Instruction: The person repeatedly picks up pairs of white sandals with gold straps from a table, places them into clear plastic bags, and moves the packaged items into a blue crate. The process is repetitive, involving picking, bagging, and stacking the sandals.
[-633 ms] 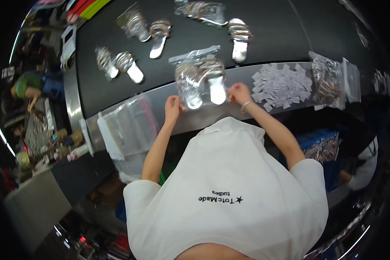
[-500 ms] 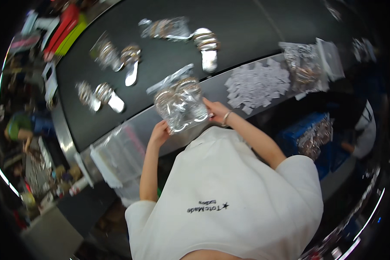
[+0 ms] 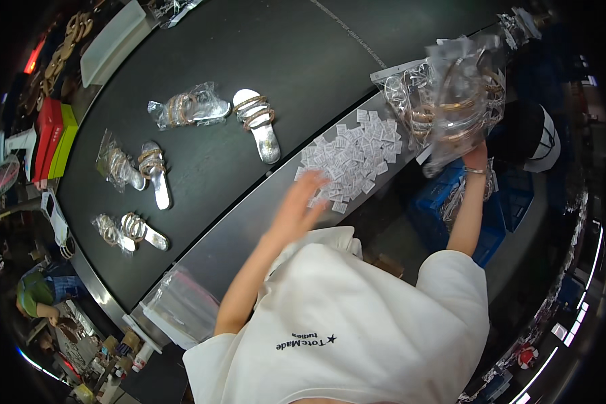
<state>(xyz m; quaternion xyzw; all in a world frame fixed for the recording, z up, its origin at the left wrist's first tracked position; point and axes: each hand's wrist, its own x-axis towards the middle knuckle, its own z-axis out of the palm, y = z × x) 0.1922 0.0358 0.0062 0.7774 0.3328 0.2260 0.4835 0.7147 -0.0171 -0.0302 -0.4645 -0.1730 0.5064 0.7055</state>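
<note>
A clear bag of metallic strappy sandals [image 3: 459, 101] is at the right end of the steel ledge [image 3: 225, 246], overlapping another bagged pair [image 3: 402, 97]. The right hand [image 3: 476, 159] grips its lower edge, fingertips hidden by the bag. The left hand [image 3: 299, 209], blurred and holding nothing, spreads its fingers at the near-left edge of scattered white tags [image 3: 360, 151]. Beyond, more sandals [image 3: 256, 124] lie on the black tabletop [image 3: 209, 57].

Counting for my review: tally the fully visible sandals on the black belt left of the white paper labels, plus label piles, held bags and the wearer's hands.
Silver gold-strapped sandals: 6
White paper label pile: 1
Held clear plastic bag: 1
Bare left hand, right hand: 2
Total: 10
</note>
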